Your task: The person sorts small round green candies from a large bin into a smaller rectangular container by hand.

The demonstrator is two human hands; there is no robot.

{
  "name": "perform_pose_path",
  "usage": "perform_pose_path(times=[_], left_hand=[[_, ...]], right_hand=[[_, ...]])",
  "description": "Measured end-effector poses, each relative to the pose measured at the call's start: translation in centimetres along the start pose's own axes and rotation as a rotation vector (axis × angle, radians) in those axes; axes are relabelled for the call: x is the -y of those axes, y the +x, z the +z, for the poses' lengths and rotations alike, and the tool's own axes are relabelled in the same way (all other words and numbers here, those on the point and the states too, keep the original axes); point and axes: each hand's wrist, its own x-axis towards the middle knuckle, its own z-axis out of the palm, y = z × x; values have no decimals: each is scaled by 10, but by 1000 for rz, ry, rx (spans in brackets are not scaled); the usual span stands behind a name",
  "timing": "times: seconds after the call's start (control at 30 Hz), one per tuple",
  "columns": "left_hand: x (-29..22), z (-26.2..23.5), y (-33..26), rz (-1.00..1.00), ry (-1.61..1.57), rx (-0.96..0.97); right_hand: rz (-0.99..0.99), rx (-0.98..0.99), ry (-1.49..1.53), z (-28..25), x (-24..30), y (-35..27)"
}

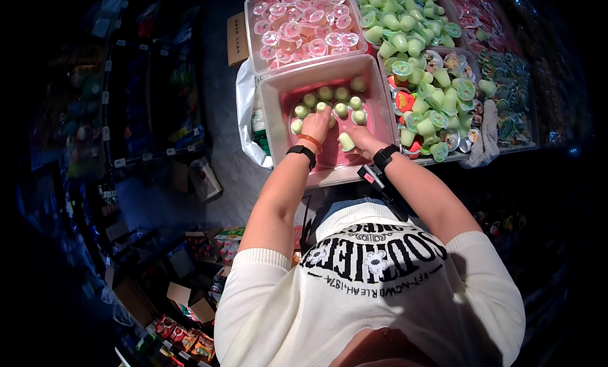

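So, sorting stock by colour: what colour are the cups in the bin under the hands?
Pale green cups, head view.

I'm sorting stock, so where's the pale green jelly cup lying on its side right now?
In the head view, the tipped cup lies in the pink bin, near its front edge, between the left hand and the right hand, touching the right one.

A shop: display bins (380, 82) of jelly cups (411, 40), stocked shelves (145, 113).

Bare tray floor (373, 123) beside cups (334, 101)
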Motion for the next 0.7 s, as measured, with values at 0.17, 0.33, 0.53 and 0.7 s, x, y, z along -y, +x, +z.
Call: perform_pose_path(times=[0.17,0.33,0.53,0.7], left_hand=[[1,6,-5,-69,-157,-28],[-18,-27,-20,-97,-318,24],[-24,-44,-16,-19,-204,70],[-26,-15,-10,235,19,61]], right_hand=[[-38,70,260,-19,-4,2],[29,92,147,-20,-14,19],[71,93,-90,-6,-22,24],[-13,34,-312,-3,-2,-4]])
